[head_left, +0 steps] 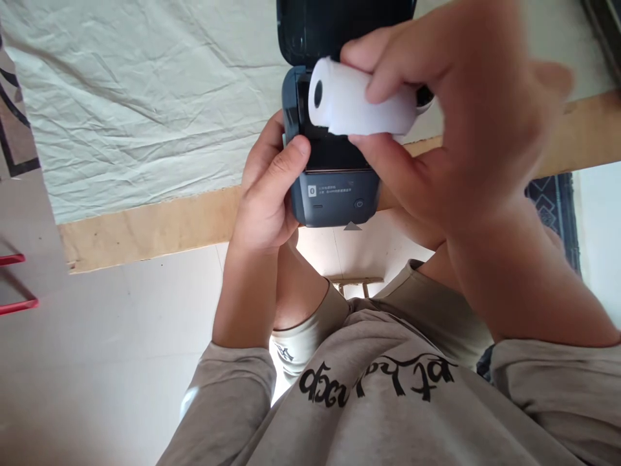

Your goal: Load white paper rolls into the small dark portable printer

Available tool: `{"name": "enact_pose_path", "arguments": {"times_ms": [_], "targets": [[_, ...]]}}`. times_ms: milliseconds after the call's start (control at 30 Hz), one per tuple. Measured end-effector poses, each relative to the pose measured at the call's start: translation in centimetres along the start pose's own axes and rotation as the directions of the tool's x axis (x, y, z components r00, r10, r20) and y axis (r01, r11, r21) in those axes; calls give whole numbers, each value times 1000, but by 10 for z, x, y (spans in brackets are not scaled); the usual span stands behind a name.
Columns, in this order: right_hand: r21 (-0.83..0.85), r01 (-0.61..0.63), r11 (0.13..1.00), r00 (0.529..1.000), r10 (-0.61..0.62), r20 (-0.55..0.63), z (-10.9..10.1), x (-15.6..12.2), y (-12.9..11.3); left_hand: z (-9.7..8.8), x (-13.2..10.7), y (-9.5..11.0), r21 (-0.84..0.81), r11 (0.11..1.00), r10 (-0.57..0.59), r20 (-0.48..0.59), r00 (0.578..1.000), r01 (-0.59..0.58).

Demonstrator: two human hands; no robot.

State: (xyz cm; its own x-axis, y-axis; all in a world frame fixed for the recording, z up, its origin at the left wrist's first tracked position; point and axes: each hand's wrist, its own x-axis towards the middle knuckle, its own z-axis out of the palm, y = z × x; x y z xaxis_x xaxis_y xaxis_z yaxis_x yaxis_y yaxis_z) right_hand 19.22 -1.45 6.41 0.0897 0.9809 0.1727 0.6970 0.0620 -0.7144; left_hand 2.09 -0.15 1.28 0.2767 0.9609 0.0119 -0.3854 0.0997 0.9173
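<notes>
Right hand: the right hand (pixel 460 116) is half closed, with thumb below and forefinger above pinching a white paper roll (pixel 359 107); the other fingers are loosely curled and blurred.
Roll: lying sideways with its hollow core facing left, just over the open bay of the printer (pixel 334 194). Whether it touches the bay edge cannot be told.
Left hand: the left hand (pixel 264 194) is wrapped around the printer's left side, thumb pressed on the front edge, holding it up in the air.
Printer: small, dark blue-grey, its lid (pixel 339 26) swung up and back; a label and a round button show on the front face.
Handling: the roll looks light and soft-walled, likely to dent or unwind if squeezed, so it is best held on its curved sides as now. The printer looks like stiff, smooth plastic, and a grip round the body suits it.
Surface: a creased pale cloth (pixel 145 97) over a wooden board (pixel 145 226), beyond the hands.
Room: pale tiled floor (pixel 121 336); grey printed shirt (pixel 388 401) at the bottom of the view.
</notes>
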Motion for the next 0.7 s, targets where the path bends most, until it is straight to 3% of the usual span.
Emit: {"name": "enact_pose_path", "arguments": {"times_ms": [33,100,167,267,400,567,633,700], "targets": [[-116,128,985,992,-127,11,2,0,-1,0,-1,2,-9,1000,-16,13,1000,16],[-295,374,879,923,-384,24,7,1,2,-2,-1,3,-40,999,-35,43,998,37],[-293,511,808,844,-537,-10,10,2,8,-4,0,2,-77,997,-19,79,997,25],[-212,593,777,781,-619,-83,13,0,14,-5,3,-3,-100,995,8,77,997,-1],[-237,614,753,741,-653,-155,16,-15,15,-5,2,-2,-83,996,42,123,992,-32],[-153,645,749,748,-659,-73,16,-29,18,-6,-5,12,172,985,-22,177,984,-9],[-68,629,775,769,-632,-97,9,-27,17,-6,-6,14,211,977,-11,181,983,-28],[140,471,871,879,-450,-154,-1,-20,15,-6,-4,14,213,976,7,185,983,-48]]}}
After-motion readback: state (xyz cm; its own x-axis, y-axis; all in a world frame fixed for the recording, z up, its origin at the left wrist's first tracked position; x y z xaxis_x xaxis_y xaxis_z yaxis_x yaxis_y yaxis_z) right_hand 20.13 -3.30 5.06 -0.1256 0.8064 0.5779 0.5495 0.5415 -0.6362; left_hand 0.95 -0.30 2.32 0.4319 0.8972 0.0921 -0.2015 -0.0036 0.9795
